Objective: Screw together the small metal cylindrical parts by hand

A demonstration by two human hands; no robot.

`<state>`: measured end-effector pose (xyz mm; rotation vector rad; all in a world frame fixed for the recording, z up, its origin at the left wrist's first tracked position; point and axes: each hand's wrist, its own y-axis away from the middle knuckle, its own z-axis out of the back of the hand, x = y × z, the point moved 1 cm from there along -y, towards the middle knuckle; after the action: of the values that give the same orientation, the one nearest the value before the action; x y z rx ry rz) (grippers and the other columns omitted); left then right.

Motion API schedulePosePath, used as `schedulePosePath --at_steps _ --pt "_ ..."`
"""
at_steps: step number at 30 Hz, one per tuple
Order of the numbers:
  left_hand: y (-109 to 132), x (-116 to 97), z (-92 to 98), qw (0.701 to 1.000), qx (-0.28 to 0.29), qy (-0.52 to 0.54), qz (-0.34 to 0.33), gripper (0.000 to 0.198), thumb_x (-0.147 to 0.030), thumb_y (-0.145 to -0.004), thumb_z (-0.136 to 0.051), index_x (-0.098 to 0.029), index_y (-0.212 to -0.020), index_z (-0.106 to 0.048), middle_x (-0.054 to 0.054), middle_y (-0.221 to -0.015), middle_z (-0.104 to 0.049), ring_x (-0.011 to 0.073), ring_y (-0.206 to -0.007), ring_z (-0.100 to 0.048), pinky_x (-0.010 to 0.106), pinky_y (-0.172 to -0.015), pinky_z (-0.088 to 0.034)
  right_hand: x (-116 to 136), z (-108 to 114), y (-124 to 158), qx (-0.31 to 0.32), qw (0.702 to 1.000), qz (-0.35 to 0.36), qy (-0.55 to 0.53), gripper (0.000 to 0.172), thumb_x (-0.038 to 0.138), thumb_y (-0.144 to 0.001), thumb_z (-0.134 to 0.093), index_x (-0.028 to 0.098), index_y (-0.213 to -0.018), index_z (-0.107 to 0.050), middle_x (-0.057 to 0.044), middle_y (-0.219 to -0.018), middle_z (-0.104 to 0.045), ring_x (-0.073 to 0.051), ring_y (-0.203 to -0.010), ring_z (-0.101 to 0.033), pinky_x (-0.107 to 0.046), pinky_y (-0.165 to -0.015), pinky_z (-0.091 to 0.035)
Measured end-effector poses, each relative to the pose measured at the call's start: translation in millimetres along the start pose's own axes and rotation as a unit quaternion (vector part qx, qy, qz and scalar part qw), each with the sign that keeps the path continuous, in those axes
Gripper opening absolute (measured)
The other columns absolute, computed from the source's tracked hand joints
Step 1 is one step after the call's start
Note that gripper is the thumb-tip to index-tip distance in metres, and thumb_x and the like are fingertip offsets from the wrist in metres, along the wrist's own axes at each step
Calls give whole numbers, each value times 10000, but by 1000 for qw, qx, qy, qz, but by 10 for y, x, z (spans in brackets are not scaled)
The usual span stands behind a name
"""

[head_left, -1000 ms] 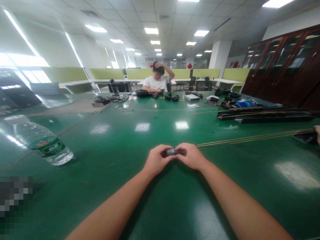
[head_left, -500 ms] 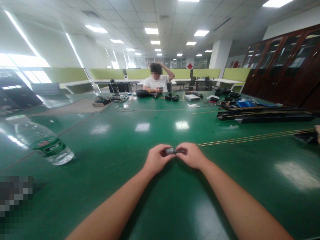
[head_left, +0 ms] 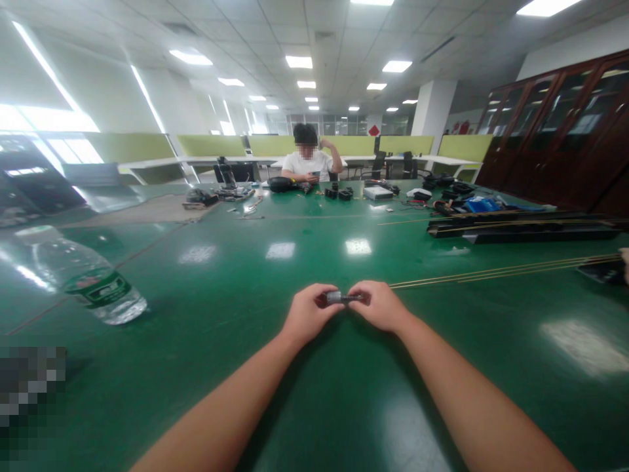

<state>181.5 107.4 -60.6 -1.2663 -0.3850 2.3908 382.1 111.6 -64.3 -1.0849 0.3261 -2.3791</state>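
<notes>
A small cylinder-shaped piece (head_left: 335,297), silvery grey on its left part with a thin dark part to the right, lies sideways between my two hands at the middle of the view. My left hand (head_left: 305,316) pinches the grey part between thumb and fingers. On the right, my right hand (head_left: 379,305) has its thumb and fingers closed round the dark end. Its exact kind is too small to make out. Both hands are low over the green tabletop (head_left: 236,367).
At the left stands a clear water bottle (head_left: 105,288) with a green label. Thin gold rods (head_left: 491,271) stretch rightward from behind my right hand. Black channel pieces (head_left: 521,228) lie farther back. A person (head_left: 308,164) sits across the table, among scattered parts and electronics.
My right hand has moved slightly to the right, and more of the piece's dark part shows between my hands. The person opposite has lowered a raised hand from the head.
</notes>
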Motion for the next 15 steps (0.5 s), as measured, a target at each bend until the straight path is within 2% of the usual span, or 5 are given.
schedulePosePath --at_steps 15 --pt "-14 18 2 1000 -9 0 14 308 -277 -697 -792 -208 -984 -705 32 -919 -705 170 -768 -637 294 -730 -539 -43 68 -8 -6 1000 -15 16 117 235 -765 -697 191 -871 -723 -21 -774 -695 -149 -677 -595 -257 -649 -440"
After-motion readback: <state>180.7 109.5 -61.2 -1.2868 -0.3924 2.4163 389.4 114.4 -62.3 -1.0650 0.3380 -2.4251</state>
